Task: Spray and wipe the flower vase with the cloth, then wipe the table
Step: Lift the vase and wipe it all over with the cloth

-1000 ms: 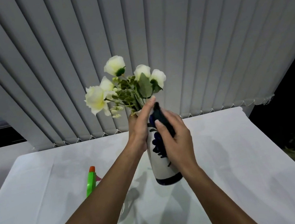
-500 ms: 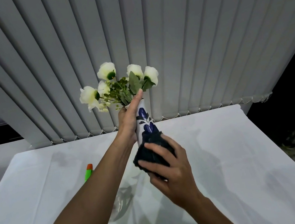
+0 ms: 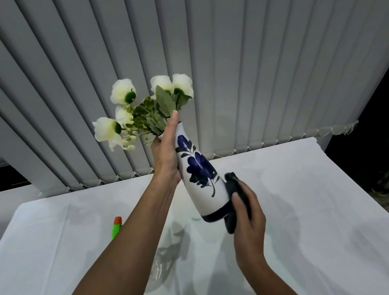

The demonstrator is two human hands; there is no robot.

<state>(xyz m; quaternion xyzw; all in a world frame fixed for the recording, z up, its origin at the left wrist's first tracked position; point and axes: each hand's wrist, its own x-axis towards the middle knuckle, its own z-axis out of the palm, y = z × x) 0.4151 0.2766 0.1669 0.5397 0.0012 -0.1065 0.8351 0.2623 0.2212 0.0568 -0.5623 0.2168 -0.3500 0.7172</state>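
One vase [image 3: 199, 176], one cloth [image 3: 233, 203], one spray bottle [image 3: 116, 228], five white flowers [image 3: 123, 94].

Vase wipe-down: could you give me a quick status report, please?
Left hand gripping vase at the neck, lifted and tilted. Right hand pressing dark cloth to its lower side. Spray bottle on table, nothing in the way.

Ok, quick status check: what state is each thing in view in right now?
Vase: lifted off the table, tilted, neck gripped by left hand.
Flowers: in the vase, leaning away to the left.
Cloth: bunched in right hand, pressed against the vase's lower side.
Spray bottle: on the table, untouched, partly hidden by the left arm.
Blinds: closed.
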